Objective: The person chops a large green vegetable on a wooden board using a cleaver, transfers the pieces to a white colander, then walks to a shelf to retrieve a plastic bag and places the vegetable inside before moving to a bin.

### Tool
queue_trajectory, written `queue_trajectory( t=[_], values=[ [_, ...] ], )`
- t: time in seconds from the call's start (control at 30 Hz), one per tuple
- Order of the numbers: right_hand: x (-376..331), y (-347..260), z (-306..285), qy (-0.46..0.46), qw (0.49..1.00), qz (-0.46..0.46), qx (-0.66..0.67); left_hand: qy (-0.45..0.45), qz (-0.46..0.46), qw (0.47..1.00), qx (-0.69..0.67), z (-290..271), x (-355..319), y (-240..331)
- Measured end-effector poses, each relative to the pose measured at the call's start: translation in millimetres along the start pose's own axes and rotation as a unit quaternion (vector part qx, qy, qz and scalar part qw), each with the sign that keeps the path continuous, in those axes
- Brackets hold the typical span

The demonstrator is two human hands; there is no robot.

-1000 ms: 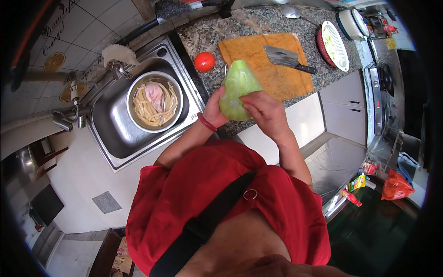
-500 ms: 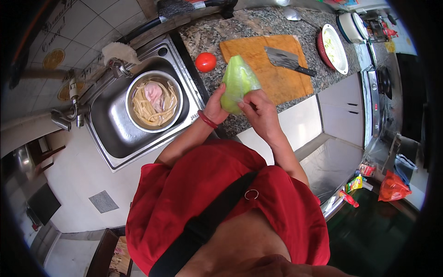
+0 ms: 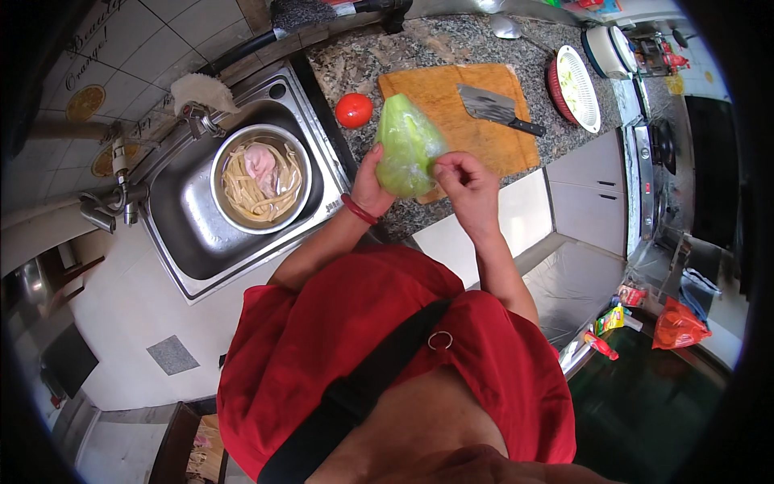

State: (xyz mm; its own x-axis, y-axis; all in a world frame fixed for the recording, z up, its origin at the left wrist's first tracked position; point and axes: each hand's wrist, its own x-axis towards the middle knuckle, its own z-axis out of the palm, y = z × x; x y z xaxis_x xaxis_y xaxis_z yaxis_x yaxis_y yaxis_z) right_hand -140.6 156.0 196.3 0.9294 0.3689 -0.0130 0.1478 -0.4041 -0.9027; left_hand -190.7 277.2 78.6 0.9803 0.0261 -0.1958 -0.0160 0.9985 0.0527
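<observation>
A pale green vegetable (image 3: 407,149), tapering toward its far end and wrapped in clear plastic film, is held up over the near edge of the counter. My left hand (image 3: 372,184), with a red bracelet at the wrist, grips it along its left side. At its right side my right hand (image 3: 468,181) is closed in a pinch on the film. Behind it lies a wooden cutting board (image 3: 504,149), with a cleaver (image 3: 488,105) flat on top, its black handle pointing right. A red tomato (image 3: 354,110) sits on the counter just left of the board.
In the steel sink (image 3: 181,234) on the left stands a metal bowl (image 3: 218,181) holding pale strips and a pink piece of meat. A red-and-white colander (image 3: 592,97), a ladle (image 3: 506,27) and a white pot (image 3: 603,55) are at the back right of the granite counter (image 3: 443,40).
My right fingers have shifted and now pinch at the wrapped vegetable's right edge. The vegetable has turned slightly in my left hand. The whole view has slid a little left.
</observation>
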Motion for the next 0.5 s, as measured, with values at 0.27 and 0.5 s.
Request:
queue_trajectory(
  t=[0.27, 0.5],
  values=[
    [8.8, -4.4, 10.5, -0.063, 0.963, -0.086, -0.247, -0.003, 0.056, 0.99, 0.126, -1.6, -10.8, -3.3],
    [8.6, 37.3, -6.4, -0.101, 0.992, -0.074, 0.022, 0.043, 0.146, 0.979, 0.137, 8.8, -16.7, -28.4]
  ],
)
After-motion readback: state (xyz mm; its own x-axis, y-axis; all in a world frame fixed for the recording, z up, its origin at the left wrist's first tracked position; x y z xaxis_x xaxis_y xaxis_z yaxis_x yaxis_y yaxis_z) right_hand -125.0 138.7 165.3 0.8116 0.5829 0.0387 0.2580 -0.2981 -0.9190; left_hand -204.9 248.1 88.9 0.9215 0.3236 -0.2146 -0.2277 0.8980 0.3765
